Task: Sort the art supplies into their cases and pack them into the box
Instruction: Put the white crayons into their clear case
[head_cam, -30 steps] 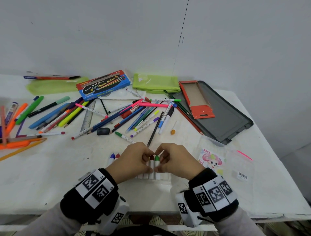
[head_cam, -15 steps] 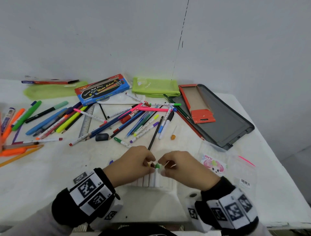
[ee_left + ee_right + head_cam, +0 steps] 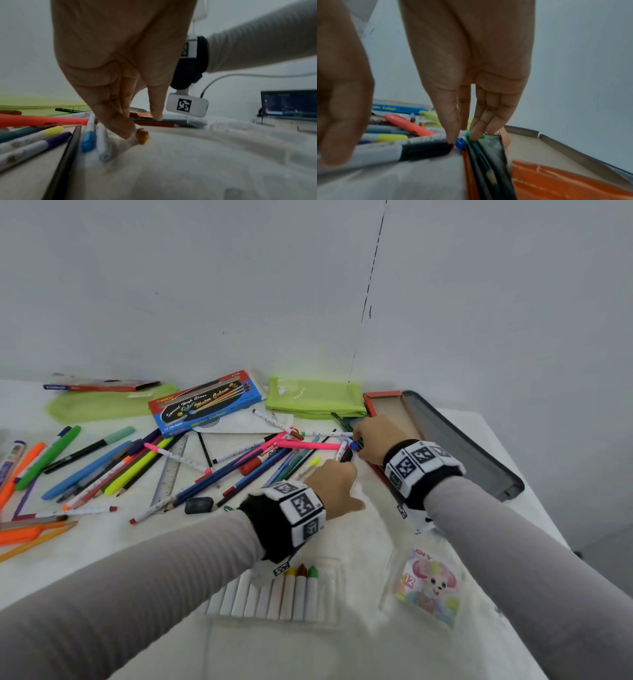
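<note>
My left hand (image 3: 334, 484) reaches into the near right edge of the pile of pens and markers (image 3: 239, 460). In the left wrist view its straight index fingertip (image 3: 126, 134) touches a short white crayon with an orange tip (image 3: 142, 136), and the thumb stays apart. My right hand (image 3: 371, 440) is farther back beside the grey box. Its straight fingertips (image 3: 452, 138) rest on a blue-capped marker (image 3: 460, 143) and a green cap (image 3: 467, 134). The clear crayon tray (image 3: 329, 611), holding a row of white-wrapped crayons (image 3: 294, 594), lies near me under my left forearm.
A grey box (image 3: 472, 453) with an orange case (image 3: 387, 409) in it sits at the right. Dark pencils (image 3: 488, 169) lie along its edge. A blue pencil box (image 3: 205, 402) and green pouches (image 3: 315, 398) lie at the back. A sticker bag (image 3: 428, 587) is near right.
Both hands have let go of the crayons in the tray and reached forward, the left to the orange-tipped crayon, the right to the markers by the box.
</note>
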